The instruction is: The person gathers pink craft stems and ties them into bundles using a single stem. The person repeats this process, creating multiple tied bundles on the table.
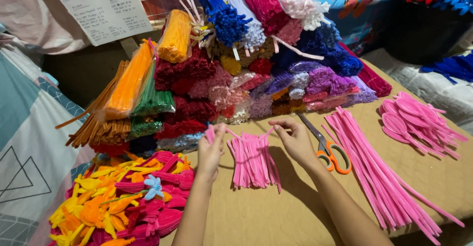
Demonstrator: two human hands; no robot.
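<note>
- Nearest, at lower left: heap of finished petal shapes [118, 204] in yellow, orange and magenta, with one small pale blue flower [153, 187] lying on top.
- Both forearms come up from the bottom edge over the tan table cover [276, 211].
- Left hand [211, 150]: fingers bunched, pinching a short pink stem piece [210, 133] that stands roughly upright above the fingertips.
- Right hand [294, 138]: thumb and forefinger pressed together on another pink stem end [267, 133], which slants up toward the right; exact grip hard to read at this angle.
- Between the hands, on the cover: bundle of short pink pipe cleaners [253, 159], long axis running away from the viewer, near ends fanned slightly.
- Just right of the right hand: scissors with orange handles [329, 150], blades pointing away and left.
- Further right: long pink pipe cleaners [379, 177] laid diagonally, far ends toward upper left.
- Right edge: pile of pink loop shapes [419, 123].
- Behind: stacked clear-wrapped bundles of pipe cleaners [236, 73] in orange, green, red, blue, purple and white, lying mostly sideways.
- Farthest, upper left: white handwritten paper sheet [101, 7], rectangular, tilted.
</note>
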